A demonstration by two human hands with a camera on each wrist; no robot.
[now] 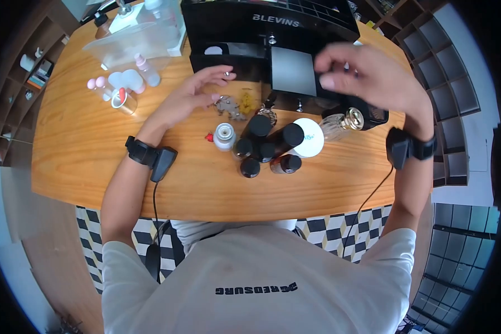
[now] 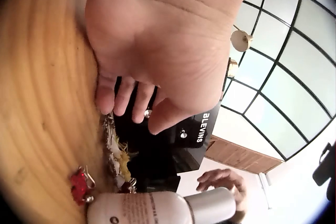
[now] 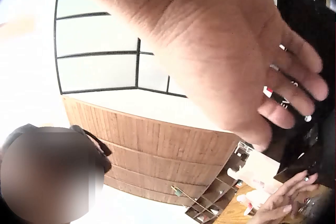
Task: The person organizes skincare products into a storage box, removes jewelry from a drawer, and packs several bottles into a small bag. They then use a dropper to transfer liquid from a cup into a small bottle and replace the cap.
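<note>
The left hand [image 1: 185,101] is at the tabletop just left of a silver chain-like piece [image 1: 229,107] and a yellow piece [image 1: 247,102], fingers loosely bent, holding nothing visible. In the left wrist view a red charm [image 2: 80,186] and a white bottle [image 2: 142,208] lie below that hand [image 2: 157,45]. Raised over the right side of the black BLEVINS box [image 1: 222,25], the right hand [image 1: 373,75] has gently bent, spread fingers and an empty palm [image 3: 220,56]. Beside its fingertips is a pulled-out drawer with a pale, shiny panel [image 1: 293,71].
Several dark-capped bottles [image 1: 260,126], a white round lid [image 1: 308,137], a gold-topped glass bottle [image 1: 352,119] and a white bottle [image 1: 224,137] stand before the box. At the left are a cup [image 1: 124,103], a pink-capped bottle [image 1: 147,71] and a clear holder [image 1: 125,47].
</note>
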